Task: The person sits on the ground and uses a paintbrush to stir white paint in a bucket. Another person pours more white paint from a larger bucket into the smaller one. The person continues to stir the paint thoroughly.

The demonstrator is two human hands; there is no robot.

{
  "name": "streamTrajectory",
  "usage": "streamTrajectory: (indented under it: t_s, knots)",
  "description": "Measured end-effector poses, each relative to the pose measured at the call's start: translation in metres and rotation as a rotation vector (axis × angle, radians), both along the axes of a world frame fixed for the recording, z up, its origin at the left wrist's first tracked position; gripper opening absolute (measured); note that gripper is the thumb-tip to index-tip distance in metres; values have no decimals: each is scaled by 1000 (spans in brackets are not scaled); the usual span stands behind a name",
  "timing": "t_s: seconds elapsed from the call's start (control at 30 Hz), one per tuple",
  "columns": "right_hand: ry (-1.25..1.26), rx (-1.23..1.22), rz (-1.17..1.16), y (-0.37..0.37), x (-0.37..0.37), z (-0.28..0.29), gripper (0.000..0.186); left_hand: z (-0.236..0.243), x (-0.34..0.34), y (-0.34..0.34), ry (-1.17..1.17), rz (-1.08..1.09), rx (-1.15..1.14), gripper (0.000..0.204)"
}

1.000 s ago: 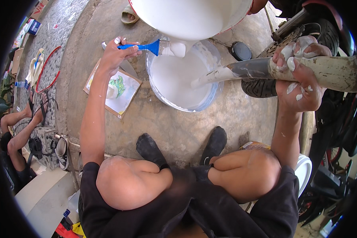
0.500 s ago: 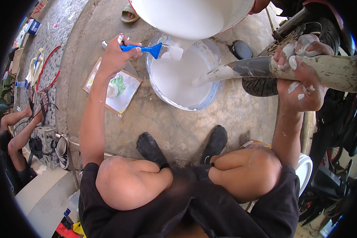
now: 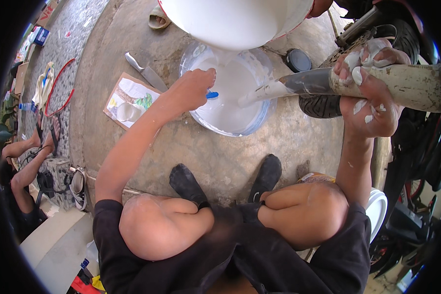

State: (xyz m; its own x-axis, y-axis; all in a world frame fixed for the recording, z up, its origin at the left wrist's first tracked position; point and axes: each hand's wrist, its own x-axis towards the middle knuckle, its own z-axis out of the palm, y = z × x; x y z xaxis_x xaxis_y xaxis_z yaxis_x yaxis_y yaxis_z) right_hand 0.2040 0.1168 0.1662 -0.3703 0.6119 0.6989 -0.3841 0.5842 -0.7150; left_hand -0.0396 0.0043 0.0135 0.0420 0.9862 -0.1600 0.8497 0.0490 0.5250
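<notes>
My left hand (image 3: 203, 85) is closed on a blue-handled brush (image 3: 211, 95), whose head is hidden inside the clear bucket (image 3: 264, 120) of white liquid. My right hand (image 3: 365, 93), smeared with white, grips a thick beige-and-grey pole (image 3: 411, 85) that slants into the bucket, its lower end white. Above hangs a large white red-rimmed basin (image 3: 220, 22), another person's hand (image 3: 318, 7) at its right side; white liquid appears to run from its lip. Left of the bucket lie a knife (image 3: 149, 73) and a board with a painted paper and white cup (image 3: 130, 111) on it.
A black lid (image 3: 298, 61) and a tyre (image 3: 316, 108) of a motorcycle are at the right. A sandal (image 3: 158, 18) lies at the back. Another person's legs (image 3: 22, 176) show at the far left, near a red cord (image 3: 59, 105) and a shoe (image 3: 77, 188).
My left hand has moved right and down with the brush, from beside the bucket to over it; the brush head has dropped out of sight. My right hand stays on the pole.
</notes>
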Motion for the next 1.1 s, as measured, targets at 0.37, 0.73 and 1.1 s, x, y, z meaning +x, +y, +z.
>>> streamTrajectory:
  t_s: [0.37, 0.73, 1.1]
  knots:
    - [-2, -13, -6, -1, -1, 0, 25, 0, -6, -3, -46, 83, -19, 14]
    - [41, -113, 11, -4, 11, 14, 37, 43, -26, -16, -210, 450, 31, 24]
    - [56, -155, 3, -10, 27, 27, 36, 29, -54, -29, -458, 666, 367, 25]
